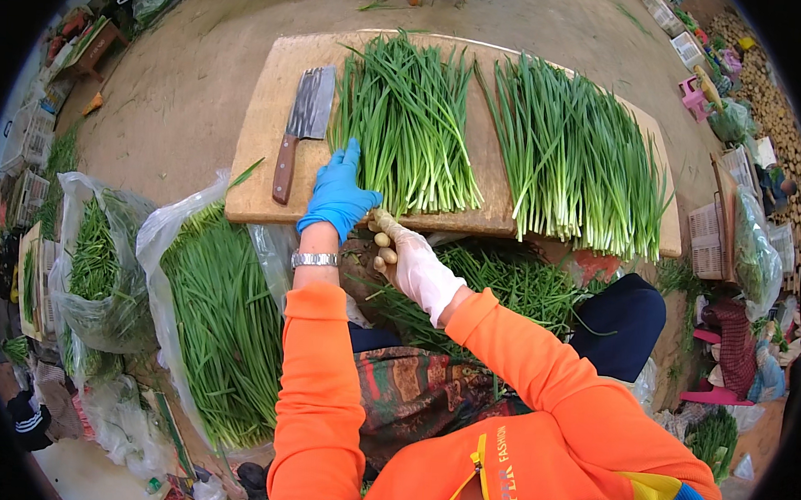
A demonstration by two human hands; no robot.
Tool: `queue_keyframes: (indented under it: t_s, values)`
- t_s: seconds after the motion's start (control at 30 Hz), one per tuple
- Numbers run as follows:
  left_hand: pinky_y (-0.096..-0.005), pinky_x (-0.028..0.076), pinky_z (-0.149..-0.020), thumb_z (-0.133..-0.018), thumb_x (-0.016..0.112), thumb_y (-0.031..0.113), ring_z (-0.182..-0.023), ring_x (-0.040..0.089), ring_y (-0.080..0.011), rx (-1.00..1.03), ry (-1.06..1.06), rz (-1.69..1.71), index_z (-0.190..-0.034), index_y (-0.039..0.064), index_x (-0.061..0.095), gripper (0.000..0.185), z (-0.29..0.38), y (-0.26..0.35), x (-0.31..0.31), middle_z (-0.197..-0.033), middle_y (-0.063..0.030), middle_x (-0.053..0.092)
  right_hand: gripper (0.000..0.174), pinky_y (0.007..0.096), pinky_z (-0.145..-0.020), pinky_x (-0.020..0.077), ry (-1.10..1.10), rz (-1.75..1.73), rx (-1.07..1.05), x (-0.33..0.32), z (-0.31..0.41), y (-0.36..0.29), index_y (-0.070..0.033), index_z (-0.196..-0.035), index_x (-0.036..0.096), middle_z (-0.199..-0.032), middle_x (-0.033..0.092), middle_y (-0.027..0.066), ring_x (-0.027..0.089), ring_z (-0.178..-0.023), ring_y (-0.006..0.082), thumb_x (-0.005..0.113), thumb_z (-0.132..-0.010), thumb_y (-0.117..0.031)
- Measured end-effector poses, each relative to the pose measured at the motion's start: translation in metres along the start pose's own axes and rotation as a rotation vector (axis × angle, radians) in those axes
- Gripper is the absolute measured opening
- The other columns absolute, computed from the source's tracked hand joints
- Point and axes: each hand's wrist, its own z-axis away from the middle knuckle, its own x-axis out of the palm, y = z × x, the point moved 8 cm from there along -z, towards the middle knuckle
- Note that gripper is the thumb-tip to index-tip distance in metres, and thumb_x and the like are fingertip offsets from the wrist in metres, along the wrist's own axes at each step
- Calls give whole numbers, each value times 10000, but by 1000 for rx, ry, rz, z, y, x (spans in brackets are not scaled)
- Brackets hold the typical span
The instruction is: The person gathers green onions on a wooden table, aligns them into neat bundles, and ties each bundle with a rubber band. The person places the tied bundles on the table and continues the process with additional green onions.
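Observation:
My left hand (341, 196), in a blue glove, lies at the left edge of a pile of garlic chives (413, 128) on a wooden board (495, 187). Its fingers point away from me and its thumb is spread. Wearing a pale thin glove, my right hand (410, 250) is at the board's front edge, by the pale stem ends. Its index finger reaches towards the stems and its other fingers are curled; whether they pinch a stem is hidden. Left of the pile lies a cleaver (305, 119) with a wooden handle. A second chive pile (575, 157) spreads over the right side.
Chives fill a plastic-lined container (223, 322) at my left and a clear bag (98, 248) beyond it. Loose green trimmings (507, 289) lie below the board, near my knee (624, 323). Crates (707, 239) and a pink stool (695, 99) stand at right.

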Motion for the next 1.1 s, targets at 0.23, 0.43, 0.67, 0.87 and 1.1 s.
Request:
queue_keyframes:
  t_s: [0.23,0.43,0.67,0.87,1.1]
  values:
    - [-455,350,-1098,-679,781,238,-1324,371,-438,-24,-5,-68,-1519,112,218,1019,2,4,-1,-1502,-229,323,90,282,-474,379,52,7,-68,-9,-6,-1,-76,-885,619,-541,445,-27,358,-430,118,628,-897,-165]
    - [-464,345,-1100,-674,797,258,-1328,365,-443,-18,0,-76,-1524,116,202,1047,2,7,0,-1510,-228,309,186,295,-458,386,-203,937,55,-24,1,13,-55,-814,617,-559,533,23,456,-440,132,600,-891,-223]
    - [-468,325,-1111,-681,816,309,-1357,323,-457,-22,-9,-66,-1531,135,183,1074,2,8,2,-1528,-241,264,229,437,-743,521,-142,2188,-91,-81,24,9,-59,-978,707,-899,682,202,663,-885,359,585,-827,-181]
    - [-445,298,-1124,-753,769,327,-1379,302,-420,22,214,83,-1477,103,347,867,0,10,-24,-1521,-247,278,427,358,-747,520,-157,1308,-49,-70,50,-10,2,-1229,563,-1033,682,145,674,-874,248,640,-866,-208]
    - [-379,310,-1120,-801,747,264,-1348,389,-329,27,319,167,-1407,-4,428,736,4,7,-32,-1446,-225,416,365,248,-520,417,-167,492,-149,8,43,-34,-26,-1097,591,-834,611,28,482,-548,81,595,-941,-356]
